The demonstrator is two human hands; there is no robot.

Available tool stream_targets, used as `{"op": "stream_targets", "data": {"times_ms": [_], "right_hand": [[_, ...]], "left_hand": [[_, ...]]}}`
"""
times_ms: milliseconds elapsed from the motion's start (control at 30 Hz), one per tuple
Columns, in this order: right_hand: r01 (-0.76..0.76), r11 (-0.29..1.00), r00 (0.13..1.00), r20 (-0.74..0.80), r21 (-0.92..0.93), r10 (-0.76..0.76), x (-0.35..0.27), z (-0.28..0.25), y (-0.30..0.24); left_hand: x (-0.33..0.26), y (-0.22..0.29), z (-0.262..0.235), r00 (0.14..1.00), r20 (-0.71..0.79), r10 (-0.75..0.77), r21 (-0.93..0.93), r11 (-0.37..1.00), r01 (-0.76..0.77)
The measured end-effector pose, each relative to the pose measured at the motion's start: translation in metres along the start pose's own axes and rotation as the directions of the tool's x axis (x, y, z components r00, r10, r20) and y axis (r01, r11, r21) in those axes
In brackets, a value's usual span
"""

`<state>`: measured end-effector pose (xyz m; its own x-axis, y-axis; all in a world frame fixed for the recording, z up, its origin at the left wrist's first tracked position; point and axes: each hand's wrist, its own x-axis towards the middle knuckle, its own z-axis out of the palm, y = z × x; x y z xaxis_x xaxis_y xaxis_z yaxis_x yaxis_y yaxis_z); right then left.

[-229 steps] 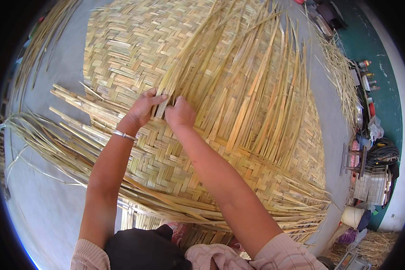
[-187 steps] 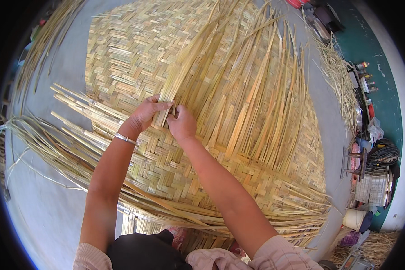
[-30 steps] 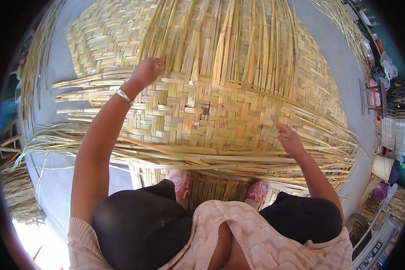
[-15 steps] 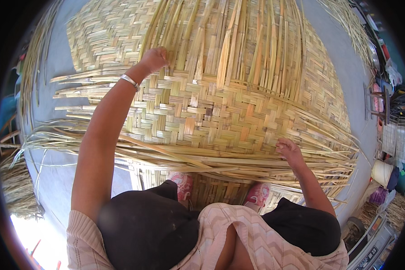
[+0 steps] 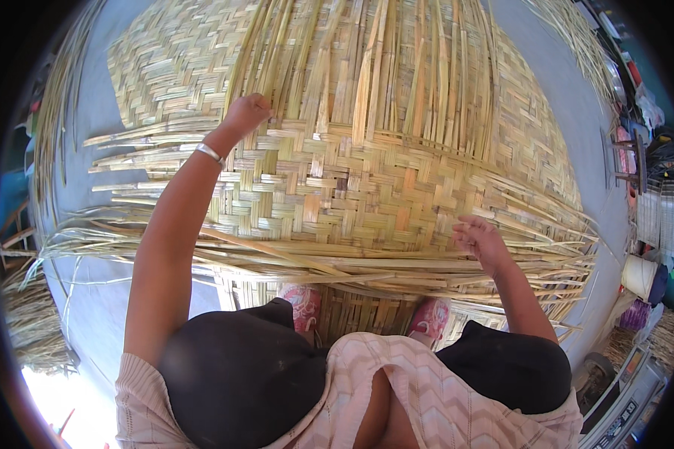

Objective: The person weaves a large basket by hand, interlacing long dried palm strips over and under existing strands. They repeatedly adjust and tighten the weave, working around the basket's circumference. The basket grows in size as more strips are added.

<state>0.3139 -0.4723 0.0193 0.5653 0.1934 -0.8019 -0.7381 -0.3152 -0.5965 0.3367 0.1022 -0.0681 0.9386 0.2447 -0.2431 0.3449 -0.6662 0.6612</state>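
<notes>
A large woven mat [image 5: 352, 179] of split reed lies before me, its herringbone weave in yellow and green tones. Long loose reed strips [image 5: 367, 67] run away from me across its far half. My left hand [image 5: 249, 112], with a silver bracelet at the wrist, is closed at the left side of these strips, by the edge of the tight weave; what its fingers hold is hidden. Lower right, my right hand [image 5: 481, 241] hovers at or just over the weave with its fingers loosely apart and nothing visible in them.
A bundle of loose reeds [image 5: 337, 269] crosses the mat just before my feet in pink patterned shoes [image 5: 301, 305]. Reed ends [image 5: 127, 161] stick out at the left. More reeds [image 5: 56, 112] lie on the grey floor. A stool [image 5: 629, 161] and a white roll [image 5: 639, 276] stand at the right.
My left hand has shifted slightly left and toward me. The right hand has risen a little, and its fingers look more spread.
</notes>
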Motion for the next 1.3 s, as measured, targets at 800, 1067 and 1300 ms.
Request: {"op": "stream_targets", "data": {"times_ms": [800,1067,1300], "right_hand": [[0.446,0.423,0.894,-0.416,0.789,-0.167,0.116,-0.148,-0.025],[0.680,0.202,0.732,-0.669,0.705,-0.129,0.099,-0.234,-0.048],[0.663,0.121,0.745,-0.667,0.738,-0.017,0.102,-0.314,-0.029]], "left_hand": [[-0.009,0.098,0.008,0.931,0.290,0.222,0.414,0.848,-0.331],[-0.018,0.267,0.135,0.689,0.697,0.197,0.330,0.766,-0.552],[-0.025,0.301,0.205,0.692,0.720,0.048,0.521,0.621,-0.585]]}}
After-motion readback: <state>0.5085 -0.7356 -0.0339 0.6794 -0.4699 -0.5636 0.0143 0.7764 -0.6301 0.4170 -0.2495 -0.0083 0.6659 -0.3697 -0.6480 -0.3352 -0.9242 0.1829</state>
